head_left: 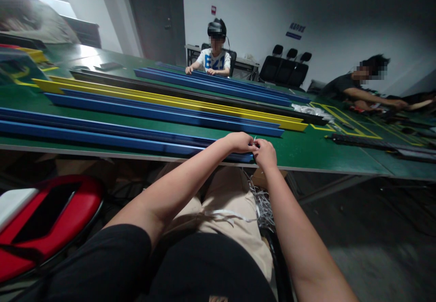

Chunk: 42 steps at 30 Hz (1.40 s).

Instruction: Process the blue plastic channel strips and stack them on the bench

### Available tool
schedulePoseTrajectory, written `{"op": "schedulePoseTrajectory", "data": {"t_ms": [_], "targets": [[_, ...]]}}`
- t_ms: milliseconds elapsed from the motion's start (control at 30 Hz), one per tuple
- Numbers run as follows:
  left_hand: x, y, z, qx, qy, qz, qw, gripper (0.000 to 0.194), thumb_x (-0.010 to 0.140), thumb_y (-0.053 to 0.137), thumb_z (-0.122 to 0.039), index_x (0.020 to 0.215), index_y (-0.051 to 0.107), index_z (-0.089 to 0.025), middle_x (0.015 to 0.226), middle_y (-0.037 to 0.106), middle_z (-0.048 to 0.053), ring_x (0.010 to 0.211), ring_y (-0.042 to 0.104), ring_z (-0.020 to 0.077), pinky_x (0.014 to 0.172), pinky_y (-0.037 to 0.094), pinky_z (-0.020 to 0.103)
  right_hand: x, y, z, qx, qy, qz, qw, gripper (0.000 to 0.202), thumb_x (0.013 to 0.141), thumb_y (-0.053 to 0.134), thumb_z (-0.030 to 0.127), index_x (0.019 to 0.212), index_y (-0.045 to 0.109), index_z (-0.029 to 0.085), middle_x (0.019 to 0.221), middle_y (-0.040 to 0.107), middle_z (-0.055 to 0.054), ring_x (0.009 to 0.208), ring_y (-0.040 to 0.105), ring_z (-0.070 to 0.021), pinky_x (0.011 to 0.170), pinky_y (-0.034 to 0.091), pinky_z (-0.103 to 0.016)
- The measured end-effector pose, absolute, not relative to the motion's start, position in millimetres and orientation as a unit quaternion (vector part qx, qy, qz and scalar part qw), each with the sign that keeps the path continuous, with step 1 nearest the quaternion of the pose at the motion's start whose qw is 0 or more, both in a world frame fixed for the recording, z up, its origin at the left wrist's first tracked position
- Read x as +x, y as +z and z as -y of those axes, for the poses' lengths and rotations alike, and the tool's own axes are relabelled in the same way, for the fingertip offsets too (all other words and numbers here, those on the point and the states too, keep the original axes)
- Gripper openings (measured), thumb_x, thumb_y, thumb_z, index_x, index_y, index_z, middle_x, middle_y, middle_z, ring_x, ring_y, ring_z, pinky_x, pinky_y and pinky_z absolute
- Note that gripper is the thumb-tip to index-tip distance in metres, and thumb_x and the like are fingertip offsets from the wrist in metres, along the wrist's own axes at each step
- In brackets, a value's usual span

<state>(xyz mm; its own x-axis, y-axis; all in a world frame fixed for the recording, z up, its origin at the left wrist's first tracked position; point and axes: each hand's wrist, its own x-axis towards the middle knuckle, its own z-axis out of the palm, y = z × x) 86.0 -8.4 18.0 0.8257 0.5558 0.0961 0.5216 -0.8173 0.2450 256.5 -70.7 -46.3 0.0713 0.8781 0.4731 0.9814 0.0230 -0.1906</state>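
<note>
At the right end of the nearest long blue channel [136,142], which lies along the table's front edge, my two hands meet. My left hand [241,142] has its fingers closed in a pinch over that end. Right beside it, fingertips against it, is my right hand [267,154], also closed. A small pale strip tip [255,139] sticks up between the fingertips; the rest is covered by the fingers, so I cannot make out which hand grips what.
Beyond lie another blue channel [163,113], a yellow channel [184,102], a black one [163,88] and more blue ones [218,87] on the green table [306,152]. White strips [264,206] pile below, beside my lap. A red stool [78,202] stands left. Other people sit around the table.
</note>
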Motion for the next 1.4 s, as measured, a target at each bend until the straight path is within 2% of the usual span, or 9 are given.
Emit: {"op": "schedulePoseTrajectory", "data": {"t_ms": [267,400,567,833,967,1100,1200,1300,1400], "targets": [[59.9,37.5,19.8,0.945,0.019,-0.308,0.112,0.078,0.087,0.036,-0.08,0.119,0.07,-0.017,0.109,0.075,0.017,0.099,0.07,0.0308,0.079,0.049,0.034,251.7,-45.4,68.4,-0.72,-0.089,0.642,0.248,0.027,0.087,0.053,0.024,0.107,0.071,0.023,0.117,0.071,-0.008,0.109,0.058,-0.0257,0.095,0.043,-0.038],[35.0,36.8,21.4,0.928,-0.021,-0.345,0.138,0.094,0.075,0.05,-0.085,0.136,0.059,-0.014,0.126,0.069,0.021,0.11,0.066,0.0347,0.085,0.049,0.036,249.7,-44.5,68.1,-0.739,-0.079,0.623,0.244,0.031,0.089,0.05,0.024,0.112,0.071,0.025,0.121,0.071,-0.007,0.113,0.057,-0.0263,0.098,0.04,-0.043],[-11.2,30.3,15.5,0.916,-0.022,-0.373,0.149,0.102,0.066,0.07,-0.075,0.149,0.047,-0.02,0.136,0.064,0.017,0.116,0.063,0.0348,0.089,0.047,0.037,248.7,-44.6,68.3,-0.757,-0.077,0.607,0.23,0.038,0.088,0.048,0.021,0.119,0.07,0.027,0.129,0.068,-0.007,0.119,0.055,-0.0286,0.105,0.034,-0.052],[-68.6,12.3,27.0,0.915,0.116,-0.381,0.067,0.079,0.076,0.065,-0.073,0.139,0.057,-0.026,0.133,0.065,0.01,0.114,0.064,0.0316,0.092,0.047,0.038,256.2,-35.0,64.0,-0.732,-0.003,0.618,0.288,0.041,0.097,0.037,0.031,0.125,0.067,0.029,0.142,0.06,-0.005,0.133,0.048,-0.0282,0.113,0.024,-0.066],[-70.3,4.3,38.5,0.911,0.172,-0.374,0.032,0.068,0.083,0.062,-0.068,0.135,0.059,-0.025,0.128,0.067,0.01,0.115,0.063,0.0296,0.097,0.046,0.038,242.6,-21.5,69.1,-0.645,0.036,0.712,0.277,0.048,0.102,0.033,0.047,0.137,0.06,0.027,0.142,0.061,-0.009,0.133,0.051,-0.0273,0.116,0.029,-0.056],[-67.9,0.9,41.5,0.904,0.231,-0.358,0.017,0.055,0.09,0.056,-0.061,0.129,0.064,-0.023,0.125,0.068,0.01,0.114,0.063,0.0283,0.099,0.045,0.04,209.1,-7.1,75.4,-0.59,0.015,0.797,0.125,0.071,0.09,0.052,0.069,0.147,0.051,0.027,0.138,0.062,-0.013,0.127,0.056,-0.0345,0.115,0.025,-0.062],[-68.8,0.7,44.1,0.89,0.3,-0.342,0.019,0.045,0.093,0.055,-0.053,0.124,0.066,-0.022,0.122,0.069,0.01,0.114,0.063,0.0268,0.1,0.045,0.041,193.2,2.0,74.4,-0.591,-0.036,0.805,0.046,0.085,0.076,0.065,0.077,0.142,0.055,0.025,0.13,0.067,-0.016,0.119,0.061,-0.0383,0.111,0.029,-0.064],[-69.9,0.9,57.7,0.871,0.362,-0.332,0.02,0.035,0.094,0.054,-0.044,0.116,0.068,-0.02,0.116,0.07,0.01,0.11,0.064,0.0256,0.099,0.046,0.04,192.1,5.5,70.2,-0.578,-0.047,0.814,0.037,0.081,0.074,0.067,0.078,0.131,0.063,0.022,0.122,0.071,-0.015,0.114,0.064,-0.0357,0.103,0.043,-0.052],[-65.5,0.4,83.8,0.889,0.334,-0.312,0.036,0.03,0.094,0.054,-0.043,0.105,0.071,-0.022,0.103,0.072,0.008,0.099,0.066,0.0244,0.09,0.048,0.038,197.2,1.9,66.2,-0.575,-0.049,0.814,0.063,0.079,0.074,0.069,0.076,0.129,0.064,0.019,0.122,0.071,-0.015,0.112,0.066,-0.0333,0.095,0.05,-0.043]]}}
